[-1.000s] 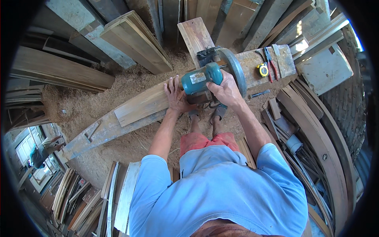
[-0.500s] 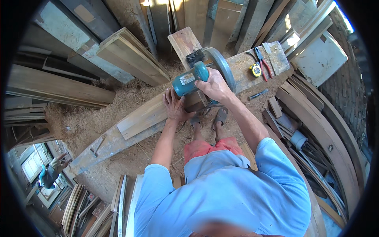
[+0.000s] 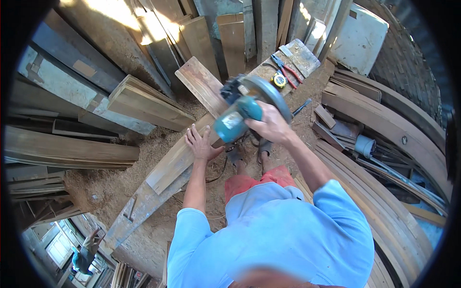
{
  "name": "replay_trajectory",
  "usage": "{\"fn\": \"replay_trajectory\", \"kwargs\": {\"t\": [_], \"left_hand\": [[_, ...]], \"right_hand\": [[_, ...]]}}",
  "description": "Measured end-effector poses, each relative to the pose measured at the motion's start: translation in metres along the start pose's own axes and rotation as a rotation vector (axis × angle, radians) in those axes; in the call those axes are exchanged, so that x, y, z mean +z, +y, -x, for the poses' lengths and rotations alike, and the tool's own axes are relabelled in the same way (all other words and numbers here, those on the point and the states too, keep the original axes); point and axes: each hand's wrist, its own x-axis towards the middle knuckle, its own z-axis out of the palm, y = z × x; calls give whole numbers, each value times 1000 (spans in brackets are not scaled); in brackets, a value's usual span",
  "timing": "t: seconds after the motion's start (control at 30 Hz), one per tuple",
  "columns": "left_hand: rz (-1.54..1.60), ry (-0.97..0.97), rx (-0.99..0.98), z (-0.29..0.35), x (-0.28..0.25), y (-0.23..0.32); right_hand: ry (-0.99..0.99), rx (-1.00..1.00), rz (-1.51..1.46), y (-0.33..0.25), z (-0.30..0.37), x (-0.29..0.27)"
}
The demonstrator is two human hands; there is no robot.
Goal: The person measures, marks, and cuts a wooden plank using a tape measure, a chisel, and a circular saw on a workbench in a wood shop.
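My right hand (image 3: 270, 124) is wrapped round the rear handle of a teal circular saw (image 3: 229, 126). The saw is smeared by motion, with its round guard on the right, and it covers part of the work below. My left hand (image 3: 201, 144) lies with spread fingers on a long wooden board (image 3: 174, 164), just left of the saw. That board rests lengthwise on a paint-stained plank bench (image 3: 144, 198). Beyond the saw, a shorter reddish board (image 3: 201, 89) sticks out crosswise. Whether the saw touches the wood I cannot tell.
At the bench's far end lie red-handled pliers (image 3: 291, 77) and a yellow tape measure (image 3: 278, 80). A chisel-like tool (image 3: 302, 106) is on the sawdust-covered floor. Boards lean all around, with curved timbers (image 3: 384, 113) at right. Another person (image 3: 84, 257) is at lower left.
The view has turned. My right hand has moved the saw rightward, away from my left hand, and it is now blurred. My left hand stays on the board, fingers more widely spread.
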Motion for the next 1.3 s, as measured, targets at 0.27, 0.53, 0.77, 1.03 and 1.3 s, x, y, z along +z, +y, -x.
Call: {"fn": "replay_trajectory", "kwargs": {"t": [0.27,0.53,0.77,1.03,1.3], "left_hand": [[-54,21,86,11,13,-4],[-124,41,115,5,15,-1],[-239,120,211,5,27,-5],[-261,105,267,6,29,-8],[-279,60,298,-5,29,0]], "right_hand": [[258,410,-86,69,142,-65],[305,661,234,236,178,-68],[60,976,409,360,168,-56],[-83,1114,510,518,148,-11],[-85,1077,727,675,136,7]]}}
